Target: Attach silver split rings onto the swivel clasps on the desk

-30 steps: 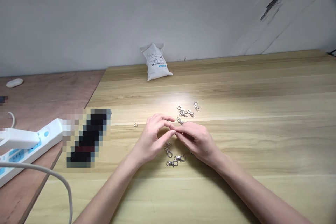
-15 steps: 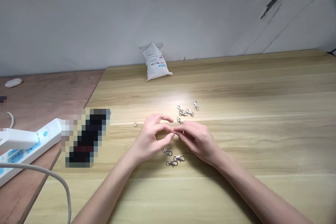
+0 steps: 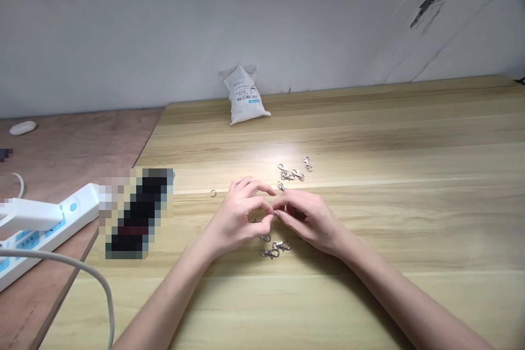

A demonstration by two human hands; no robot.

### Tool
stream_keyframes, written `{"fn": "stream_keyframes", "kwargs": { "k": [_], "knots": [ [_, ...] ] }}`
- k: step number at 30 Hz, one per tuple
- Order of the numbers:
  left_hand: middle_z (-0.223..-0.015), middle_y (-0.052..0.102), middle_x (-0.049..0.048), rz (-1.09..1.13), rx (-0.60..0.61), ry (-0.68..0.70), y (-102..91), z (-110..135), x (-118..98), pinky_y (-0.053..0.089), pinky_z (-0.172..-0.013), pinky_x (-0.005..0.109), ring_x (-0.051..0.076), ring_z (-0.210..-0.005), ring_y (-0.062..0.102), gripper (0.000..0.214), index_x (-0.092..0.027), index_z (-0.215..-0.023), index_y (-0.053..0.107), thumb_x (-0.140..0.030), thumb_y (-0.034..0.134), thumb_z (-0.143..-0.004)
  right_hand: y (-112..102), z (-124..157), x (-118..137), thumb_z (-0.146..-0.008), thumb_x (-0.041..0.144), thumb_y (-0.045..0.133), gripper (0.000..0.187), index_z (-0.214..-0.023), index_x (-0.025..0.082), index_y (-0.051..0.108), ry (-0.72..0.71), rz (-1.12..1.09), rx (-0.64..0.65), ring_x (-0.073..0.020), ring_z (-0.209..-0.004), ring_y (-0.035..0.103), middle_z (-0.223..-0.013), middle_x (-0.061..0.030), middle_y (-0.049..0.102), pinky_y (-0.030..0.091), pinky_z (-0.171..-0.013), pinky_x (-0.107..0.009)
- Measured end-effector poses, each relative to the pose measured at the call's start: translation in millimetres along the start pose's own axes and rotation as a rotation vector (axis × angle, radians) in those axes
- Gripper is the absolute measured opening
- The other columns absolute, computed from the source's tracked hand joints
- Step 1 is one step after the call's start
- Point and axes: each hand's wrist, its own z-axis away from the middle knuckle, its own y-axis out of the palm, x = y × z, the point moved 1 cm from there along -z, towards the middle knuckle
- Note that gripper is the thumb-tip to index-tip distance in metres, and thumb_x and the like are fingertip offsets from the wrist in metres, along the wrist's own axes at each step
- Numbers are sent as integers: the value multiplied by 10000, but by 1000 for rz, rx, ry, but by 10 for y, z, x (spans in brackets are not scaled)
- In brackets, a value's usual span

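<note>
I am holding my left hand (image 3: 240, 219) and my right hand (image 3: 309, 219) close together above the middle of the tabletop (image 3: 369, 219), and the fingertips of both hands are meeting in a small pinch. Maybe I am gripping a tiny metal piece (image 3: 273, 211) there, but it is too small to see surely, so I cannot tell what my hands are grasping. For such fine work, it is better that I am pressing softly and moving slowly, because a so small piece can jump away. Shiny silver swivel clasps (image 3: 275, 247) are lying just below my hands, on the side of the near edge, and other clasps (image 3: 289, 175) are lying in a loose group just beyond my fingers. One small split ring (image 3: 213, 193) is lying alone, to the left of my hands.
</note>
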Motion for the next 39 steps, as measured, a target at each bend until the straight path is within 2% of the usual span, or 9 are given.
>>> {"fn": "stream_keyframes", "kwargs": {
  "k": [5,10,13,20,30,35,39],
  "knots": [
    [-1116,653,34,-32,-2,19,2,-9,-12,388,-966,436,202,-1003,577,85,-208,-763,615,-127,622,-788,-17,-2,19,-925,182,517,123,-889,187,634,-7,-10,23,-112,-637,497,-723,-6,588,398,-578,-251],
    [-1147,647,39,0,-73,34,-18,-10,-30,391,-978,432,210,-1045,583,94,-215,-774,635,-123,623,-789,-38,1,29,-942,209,510,157,-905,189,661,87,-124,22,-117,-658,529,-825,-42,612,413,-565,-249],
    [-1146,646,34,24,-87,25,-42,-16,-47,401,-980,426,210,-1060,581,105,-216,-768,645,-112,631,-779,-47,-2,38,-949,215,509,172,-879,193,665,103,-162,7,-128,-684,544,-802,-37,612,429,-598,-257],
    [-1159,637,47,36,-39,-9,-46,-8,-2,440,-946,432,213,-1081,571,108,-224,-807,673,-131,620,-808,-57,-5,42,-966,187,451,206,-913,172,650,-53,38,-18,-125,-617,476,-694,-16,556,394,-557,-255],
    [-1139,646,33,-57,-62,11,-13,-7,5,376,-968,430,203,-1040,568,103,-220,-804,634,-120,610,-796,-2,0,41,-968,170,460,218,-960,166,678,-42,27,-36,-117,-609,474,-691,-16,565,391,-559,-254],
    [-1110,655,16,-187,-114,-13,-65,2,34,319,-1046,456,200,-1023,570,104,-225,-777,613,-121,606,-769,55,6,66,-953,198,492,209,-1003,155,690,-14,172,-109,-120,-579,452,-647,-5,544,379,-560,-260],
    [-1121,654,19,-241,-149,-56,-101,15,96,306,-1076,460,202,-1044,579,116,-223,-761,599,-107,591,-756,102,18,95,-940,236,512,211,-1027,146,682,-24,297,-20,-131,-624,482,-730,-38,581,373,-571,-258]
  ]
}}
